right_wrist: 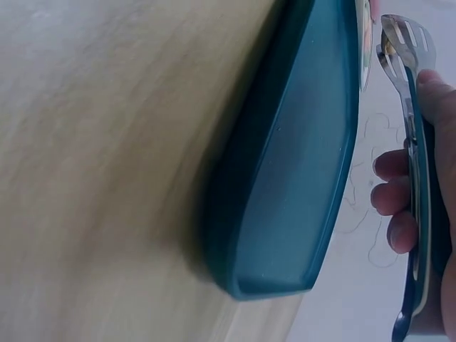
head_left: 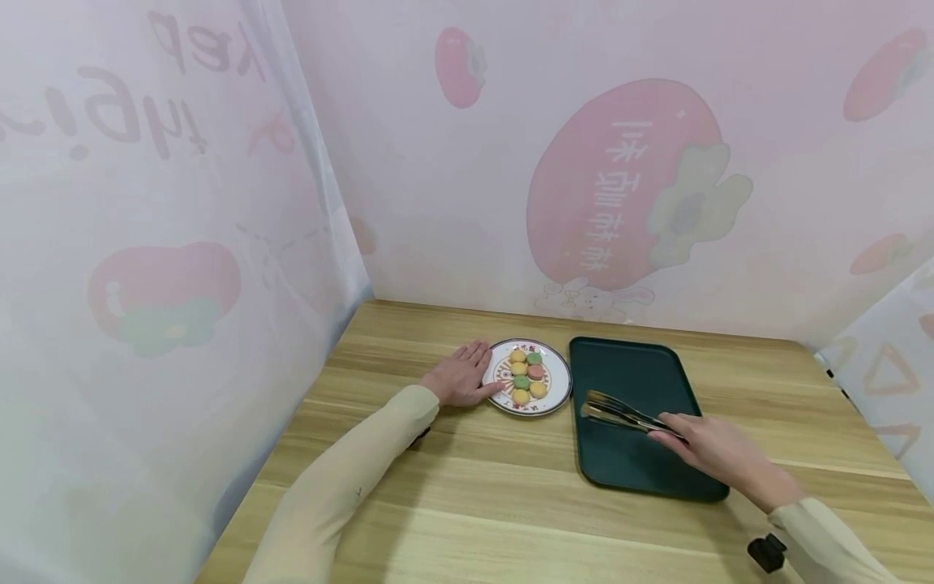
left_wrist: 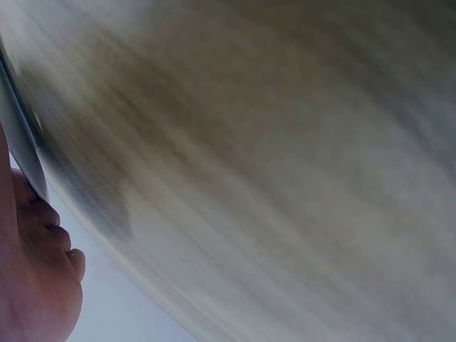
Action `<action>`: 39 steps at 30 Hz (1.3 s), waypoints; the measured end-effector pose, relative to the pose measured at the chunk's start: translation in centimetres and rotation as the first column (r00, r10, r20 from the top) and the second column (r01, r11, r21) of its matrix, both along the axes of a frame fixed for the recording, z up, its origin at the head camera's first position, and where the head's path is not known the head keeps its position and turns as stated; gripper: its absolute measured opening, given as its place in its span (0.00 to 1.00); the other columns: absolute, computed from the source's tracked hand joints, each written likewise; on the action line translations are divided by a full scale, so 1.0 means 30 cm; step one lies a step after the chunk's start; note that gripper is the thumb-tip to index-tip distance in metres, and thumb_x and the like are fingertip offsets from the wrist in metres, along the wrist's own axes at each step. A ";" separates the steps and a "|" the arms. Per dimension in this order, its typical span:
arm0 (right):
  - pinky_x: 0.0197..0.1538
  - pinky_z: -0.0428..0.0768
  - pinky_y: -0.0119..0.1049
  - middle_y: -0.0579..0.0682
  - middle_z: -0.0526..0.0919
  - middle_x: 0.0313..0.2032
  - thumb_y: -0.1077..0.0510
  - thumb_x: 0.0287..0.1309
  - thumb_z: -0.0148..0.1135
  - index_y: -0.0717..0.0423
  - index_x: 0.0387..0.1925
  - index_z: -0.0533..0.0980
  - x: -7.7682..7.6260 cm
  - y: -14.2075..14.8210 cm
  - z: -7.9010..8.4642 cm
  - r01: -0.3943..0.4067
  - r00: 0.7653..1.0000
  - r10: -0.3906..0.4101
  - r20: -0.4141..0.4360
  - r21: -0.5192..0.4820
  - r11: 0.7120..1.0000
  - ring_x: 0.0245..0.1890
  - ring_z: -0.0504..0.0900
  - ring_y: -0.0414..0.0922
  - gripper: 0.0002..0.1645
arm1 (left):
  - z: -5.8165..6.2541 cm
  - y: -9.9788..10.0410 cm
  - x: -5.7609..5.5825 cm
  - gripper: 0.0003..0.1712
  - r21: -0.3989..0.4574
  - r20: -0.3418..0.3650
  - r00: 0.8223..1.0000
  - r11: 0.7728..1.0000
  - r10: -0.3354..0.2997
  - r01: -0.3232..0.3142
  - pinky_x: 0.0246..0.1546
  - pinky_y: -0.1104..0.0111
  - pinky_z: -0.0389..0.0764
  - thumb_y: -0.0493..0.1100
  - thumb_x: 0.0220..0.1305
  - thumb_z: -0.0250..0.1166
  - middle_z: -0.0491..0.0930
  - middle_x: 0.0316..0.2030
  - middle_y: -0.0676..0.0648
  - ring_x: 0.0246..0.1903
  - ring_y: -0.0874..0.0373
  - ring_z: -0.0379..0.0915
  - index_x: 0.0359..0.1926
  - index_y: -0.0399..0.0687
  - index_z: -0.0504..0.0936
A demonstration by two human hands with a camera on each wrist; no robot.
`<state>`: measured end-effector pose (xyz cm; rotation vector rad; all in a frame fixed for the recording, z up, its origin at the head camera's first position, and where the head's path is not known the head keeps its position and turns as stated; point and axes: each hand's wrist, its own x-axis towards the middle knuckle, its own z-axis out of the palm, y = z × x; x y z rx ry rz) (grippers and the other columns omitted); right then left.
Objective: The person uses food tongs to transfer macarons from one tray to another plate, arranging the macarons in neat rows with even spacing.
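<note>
My left hand (head_left: 460, 376) rests at the left rim of a white round plate (head_left: 559, 380), fingers straight along the edge and thumb reaching over it. Small round macaron-like cookies (head_left: 519, 369) in yellow, green and pink lie in the plate's middle. With my right hand (head_left: 718, 454) I hold a pair of metal food tongs (head_left: 627, 415) over a dark green tray (head_left: 653, 470). The slotted tong heads (right_wrist: 407, 44) point left towards the plate, slightly apart. In the right wrist view, the fingers and thumb wrap the tong arms.
The tray lies just right of the plate, their edges close together, on a wood-grain table (head_left: 467, 503). Printed cloth (head_left: 452, 203) hangs behind the table and at both sides. A small black device (head_left: 767, 553) sits under my right wrist.
</note>
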<state>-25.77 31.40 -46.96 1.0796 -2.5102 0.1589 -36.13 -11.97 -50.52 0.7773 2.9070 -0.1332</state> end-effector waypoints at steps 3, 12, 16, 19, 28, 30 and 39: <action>0.28 0.83 0.32 0.44 0.87 0.30 0.54 0.55 0.70 0.54 0.39 0.81 -0.005 -0.016 0.004 0.001 1.000 -0.001 0.019 -0.003 1.000 0.24 0.82 0.33 0.12 | 0.000 0.000 0.001 0.52 0.008 0.003 1.000 1.000 0.000 0.000 0.78 0.58 0.46 0.74 0.70 0.32 0.42 0.78 0.39 0.78 0.47 0.37 0.77 0.37 0.44; 0.31 0.85 0.33 0.48 0.89 0.34 0.53 0.56 0.70 0.56 0.41 0.82 -0.031 -0.073 -0.003 -0.038 0.999 0.038 0.017 -0.010 0.999 0.26 0.86 0.37 0.14 | -0.006 -0.002 -0.005 0.53 0.006 -0.004 1.000 1.000 -0.004 0.004 0.78 0.58 0.46 0.75 0.70 0.31 0.42 0.78 0.39 0.78 0.47 0.37 0.77 0.38 0.44; 0.29 0.83 0.29 0.45 0.88 0.31 0.55 0.54 0.72 0.55 0.40 0.82 -0.050 -0.096 -0.015 -0.084 0.996 0.084 0.000 -0.034 0.996 0.24 0.84 0.33 0.13 | -0.010 -0.002 -0.006 0.53 -0.006 -0.003 1.000 1.000 -0.003 0.003 0.78 0.58 0.45 0.75 0.69 0.30 0.41 0.78 0.40 0.78 0.47 0.36 0.77 0.38 0.43; 0.25 0.80 0.25 0.41 0.85 0.27 0.55 0.54 0.72 0.53 0.37 0.81 -0.063 -0.112 -0.022 -0.104 0.995 0.105 0.002 -0.045 0.994 0.21 0.78 0.28 0.10 | -0.007 0.000 -0.004 0.53 -0.010 0.001 1.000 1.000 -0.003 0.003 0.78 0.58 0.45 0.75 0.69 0.30 0.41 0.78 0.40 0.78 0.47 0.36 0.77 0.38 0.43; 0.25 0.77 0.25 0.38 0.83 0.25 0.52 0.59 0.68 0.50 0.35 0.80 -0.091 -0.155 -0.033 -0.090 0.993 0.093 0.068 -0.049 0.995 0.21 0.71 0.24 0.07 | -0.009 -0.002 -0.005 0.53 -0.001 -0.001 1.000 1.000 0.001 -0.001 0.78 0.59 0.45 0.75 0.69 0.30 0.41 0.78 0.40 0.78 0.47 0.36 0.77 0.38 0.43; 0.25 0.76 0.24 0.35 0.81 0.23 0.51 0.60 0.67 0.49 0.34 0.80 -0.095 -0.165 -0.031 -0.082 0.993 0.086 0.086 -0.044 0.996 0.20 0.68 0.23 0.07 | -0.011 -0.003 -0.004 0.53 -0.003 -0.002 1.000 1.000 0.003 -0.003 0.78 0.59 0.45 0.75 0.69 0.29 0.41 0.78 0.40 0.78 0.48 0.36 0.77 0.39 0.43; 0.23 0.69 0.22 0.32 0.72 0.19 0.49 0.63 0.64 0.47 0.30 0.77 -0.114 -0.213 -0.026 -0.065 0.984 0.069 0.164 -0.029 0.997 0.18 0.63 0.25 0.09 | -0.003 -0.003 0.008 0.53 0.002 0.002 1.000 1.000 -0.005 0.005 0.78 0.58 0.45 0.75 0.70 0.30 0.41 0.78 0.39 0.78 0.46 0.36 0.77 0.38 0.42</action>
